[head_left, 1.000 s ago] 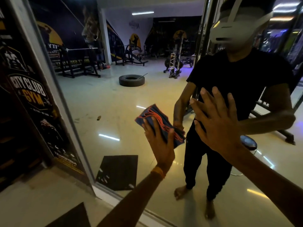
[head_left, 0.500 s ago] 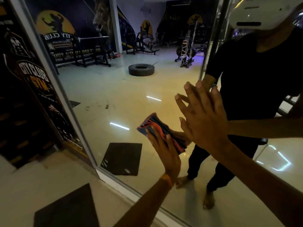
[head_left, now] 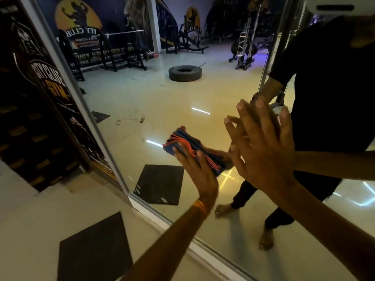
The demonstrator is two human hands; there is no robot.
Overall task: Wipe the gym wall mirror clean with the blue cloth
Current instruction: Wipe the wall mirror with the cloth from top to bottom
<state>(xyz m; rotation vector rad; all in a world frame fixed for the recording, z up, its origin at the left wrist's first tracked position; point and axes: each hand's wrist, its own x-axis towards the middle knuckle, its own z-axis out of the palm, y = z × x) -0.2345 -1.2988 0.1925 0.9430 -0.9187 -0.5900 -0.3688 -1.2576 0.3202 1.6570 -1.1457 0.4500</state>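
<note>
Now closer to the mirror (head_left: 142, 94) than a second back, with less of the reflected figure in frame. Has slid the blue cloth (head_left: 182, 141) lower on the glass and nearer the right hand (head_left: 261, 151); over the last half second, hardly any shift.

Presses the folded cloth flat to the glass with the left hand (head_left: 199, 173), fingers straight and spread across its lower right part, not curled round it. Leaves the cloth's upper left end, with its orange stitched edging, jutting past the fingertips up and to the left. Wears an orange band (head_left: 200, 207) at the left wrist.

Braces the right hand flat on the glass just right of the cloth, fingers straight and fanned upward, holding nothing; thumb close by the cloth's right end, contact not clear.

Shows in the reflection a tyre (head_left: 185, 73) on the pale floor, racks beyond it, and a dark mat (head_left: 160, 184) below the cloth. Has a second dark mat (head_left: 95, 250) on the real floor at lower left, near the mirror's pale frame (head_left: 58, 63) and a gym poster (head_left: 50, 82).
</note>
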